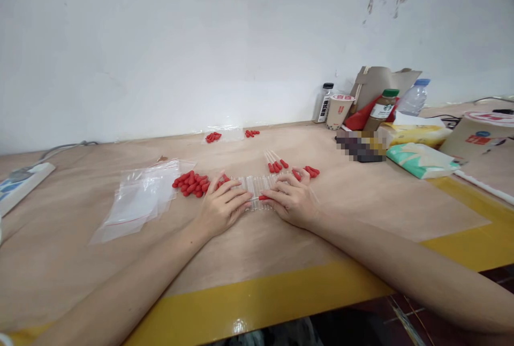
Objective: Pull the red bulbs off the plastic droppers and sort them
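A row of clear glass tubes [257, 184] lies on the brown table [80, 260] between my hands. My left hand [221, 208] rests on the row's left end, fingers stretched toward the tubes. My right hand [292, 200] rests on the right end, fingers bent over the tubes, with one red rubber bulb [263, 197] at its fingertips. A heap of red bulbs [191, 183] lies just left of my left hand. A few finished droppers with red bulbs [276, 163] lie behind the row, and more red bulbs [311, 171] sit by my right hand.
Clear plastic bags [138, 198] lie to the left. More red bulbs [213, 136] sit near the wall. Bottles, a paper cup [339, 111], tissue packs [421, 160] and a brown paper bag crowd the right back. A power strip [22, 182] lies at far left. The table's front edge is yellow.
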A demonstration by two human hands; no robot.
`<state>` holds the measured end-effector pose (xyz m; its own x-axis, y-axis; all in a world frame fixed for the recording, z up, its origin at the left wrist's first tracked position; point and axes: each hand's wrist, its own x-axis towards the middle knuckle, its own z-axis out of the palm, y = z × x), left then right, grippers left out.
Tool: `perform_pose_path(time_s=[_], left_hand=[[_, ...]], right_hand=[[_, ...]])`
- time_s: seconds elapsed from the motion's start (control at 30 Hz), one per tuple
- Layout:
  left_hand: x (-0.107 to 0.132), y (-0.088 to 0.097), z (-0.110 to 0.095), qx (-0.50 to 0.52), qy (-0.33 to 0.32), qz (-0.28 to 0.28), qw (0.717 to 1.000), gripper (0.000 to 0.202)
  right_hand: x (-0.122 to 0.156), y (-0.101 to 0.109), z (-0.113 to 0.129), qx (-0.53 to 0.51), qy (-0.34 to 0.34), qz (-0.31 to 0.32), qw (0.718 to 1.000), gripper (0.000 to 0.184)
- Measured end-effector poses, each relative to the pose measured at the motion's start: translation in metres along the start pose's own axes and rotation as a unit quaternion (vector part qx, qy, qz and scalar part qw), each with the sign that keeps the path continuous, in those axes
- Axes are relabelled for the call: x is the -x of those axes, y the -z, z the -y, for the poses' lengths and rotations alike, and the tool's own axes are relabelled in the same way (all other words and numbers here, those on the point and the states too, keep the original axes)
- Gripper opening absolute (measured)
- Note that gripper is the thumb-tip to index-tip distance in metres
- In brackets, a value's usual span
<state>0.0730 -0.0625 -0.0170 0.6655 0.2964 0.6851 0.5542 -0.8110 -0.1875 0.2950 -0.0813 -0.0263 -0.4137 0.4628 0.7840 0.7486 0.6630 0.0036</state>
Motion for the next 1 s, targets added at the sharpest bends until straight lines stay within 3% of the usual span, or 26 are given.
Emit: perform_pose_path(time_s=[0.23, 0.67, 0.73, 0.83, 0.93, 1.0], left_hand=[[0.002, 0.002, -0.001, 0.025, 0.003, -0.001, 1.0, 0.017], [0.005, 0.004, 0.0, 0.027, -0.022, -0.003, 0.999, 0.016], [0.01, 0.004, 0.005, 0.026, -0.012, -0.012, 1.0, 0.016], [0.02, 0.004, 0.017, 0.019, 0.041, -0.051, 0.998, 0.02], [0.021, 0.002, 0.023, 0.006, 0.103, -0.072, 0.992, 0.029], [0.016, -0.001, 0.023, 0.004, 0.121, -0.07, 0.99, 0.033]], right_hand=[[0.0, 0.005, -0.001, 0.007, 0.034, 0.033, 0.999, 0.016], [0.006, 0.005, -0.006, -0.04, 0.049, 0.025, 0.998, 0.02], [0.007, 0.008, -0.012, -0.046, 0.013, 0.015, 0.999, 0.019], [0.008, 0.012, -0.033, -0.07, -0.128, -0.045, 0.988, 0.017], [0.006, 0.012, -0.061, -0.159, -0.282, -0.085, 0.942, 0.03], [0.004, 0.012, -0.08, -0.173, -0.349, -0.097, 0.916, 0.033]])
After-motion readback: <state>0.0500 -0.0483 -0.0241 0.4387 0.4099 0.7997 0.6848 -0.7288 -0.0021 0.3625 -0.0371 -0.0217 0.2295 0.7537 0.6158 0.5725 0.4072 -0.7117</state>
